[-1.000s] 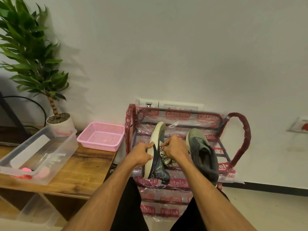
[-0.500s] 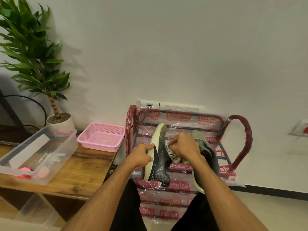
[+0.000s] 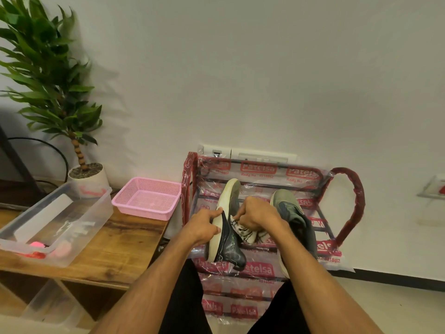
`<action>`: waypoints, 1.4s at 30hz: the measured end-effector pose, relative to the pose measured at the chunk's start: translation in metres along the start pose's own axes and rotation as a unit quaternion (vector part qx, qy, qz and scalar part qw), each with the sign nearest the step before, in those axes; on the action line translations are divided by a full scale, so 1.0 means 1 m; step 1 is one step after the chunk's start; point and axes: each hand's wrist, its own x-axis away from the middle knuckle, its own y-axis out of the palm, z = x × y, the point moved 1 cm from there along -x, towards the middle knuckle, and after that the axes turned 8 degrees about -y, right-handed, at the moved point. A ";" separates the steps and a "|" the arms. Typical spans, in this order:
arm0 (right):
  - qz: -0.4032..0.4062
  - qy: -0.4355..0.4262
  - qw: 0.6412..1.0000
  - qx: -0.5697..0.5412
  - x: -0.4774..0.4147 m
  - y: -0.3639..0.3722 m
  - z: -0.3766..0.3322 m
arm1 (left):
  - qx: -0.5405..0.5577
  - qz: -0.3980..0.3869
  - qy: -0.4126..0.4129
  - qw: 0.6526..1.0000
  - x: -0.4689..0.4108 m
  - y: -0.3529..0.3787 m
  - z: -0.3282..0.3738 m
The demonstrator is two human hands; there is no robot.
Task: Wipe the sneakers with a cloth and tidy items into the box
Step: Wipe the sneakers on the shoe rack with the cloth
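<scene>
My left hand (image 3: 204, 225) grips a dark sneaker (image 3: 227, 247) by its pale sole, holding it on its side above the plastic-wrapped red shoe rack (image 3: 346, 213). A white patterned cloth (image 3: 243, 231) is bunched in my right hand (image 3: 258, 219) and pressed against the sneaker's upper. The second, grey-green sneaker (image 3: 292, 213) lies on the rack's top shelf to the right, partly behind my right forearm. At left, a clear plastic box (image 3: 79, 220) rests on the wooden table (image 3: 125, 239), with pink and red items inside.
A pink mesh basket (image 3: 148, 198) sits on the table's far right corner, beside the rack. A potted plant (image 3: 88, 175) stands behind the clear box, against the white wall. Another clear container (image 3: 51, 304) sits under the table.
My right hand with the cloth slid right along the sneaker, then came back left and up. The left hand keeps its hold on the sneaker.
</scene>
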 end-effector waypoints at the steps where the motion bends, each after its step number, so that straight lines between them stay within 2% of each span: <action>1: 0.019 0.007 0.999 -0.031 0.001 -0.004 0.001 | 0.004 0.000 0.000 1.000 0.001 0.000 0.000; 4: 0.157 0.016 0.981 -0.111 0.006 -0.001 -0.009 | 0.024 -0.006 0.002 1.000 0.002 0.000 0.001; 5: 0.176 0.002 0.977 -0.120 0.009 0.004 -0.015 | 0.029 -0.008 0.005 1.000 0.004 0.000 0.001; 8: 0.150 -0.041 0.983 -0.101 0.020 0.021 -0.032 | 0.047 0.003 0.029 0.998 0.009 -0.001 0.000; 13: 0.144 -0.038 0.983 -0.109 0.025 0.023 -0.027 | 0.107 -0.001 0.009 0.994 0.010 -0.001 -0.002; 18: 0.199 -0.046 0.978 -0.034 0.024 0.033 -0.038 | 0.082 0.029 0.020 0.996 0.009 0.000 -0.003; 20: 0.192 -0.044 0.980 -0.022 0.025 0.034 -0.038 | 0.064 0.045 0.030 0.996 0.011 0.002 -0.004; 23: 0.150 -0.034 0.986 -0.063 0.029 0.029 -0.030 | 0.065 0.047 0.039 0.996 0.014 0.004 -0.002; 28: 0.135 -0.017 0.986 -0.091 0.035 0.031 -0.021 | 0.074 0.022 0.029 0.997 0.016 0.003 0.003; 33: 0.155 -0.020 0.984 -0.088 0.032 0.030 -0.026 | 0.092 -0.093 -0.016 0.991 0.020 -0.010 0.001; 36: 0.179 -0.023 0.981 -0.071 0.030 0.029 -0.032 | 0.062 -0.138 -0.018 0.988 0.024 -0.017 -0.002; 42: 0.189 -0.033 0.979 -0.061 0.040 0.037 -0.048 | 0.057 -0.135 -0.021 0.989 0.022 -0.022 -0.008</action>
